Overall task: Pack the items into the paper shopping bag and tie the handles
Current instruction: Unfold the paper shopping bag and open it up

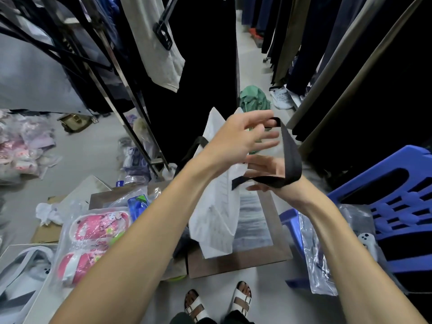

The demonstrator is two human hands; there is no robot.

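left hand point(236, 139) pinching black handle point(291, 157) (looped over open right hand point(268, 174)), white paper bag point(215, 213) upright between racks

- One white paper shopping bag point(217, 206), standing below the hands.
- Two black ribbon handles: one point(291, 155) looped over the hands, one point(194, 146) behind the left wrist.
- Two pink slippers point(93, 242), bagged, left of the left forearm.
- Two blue plastic stools point(397, 206), right of the right forearm.
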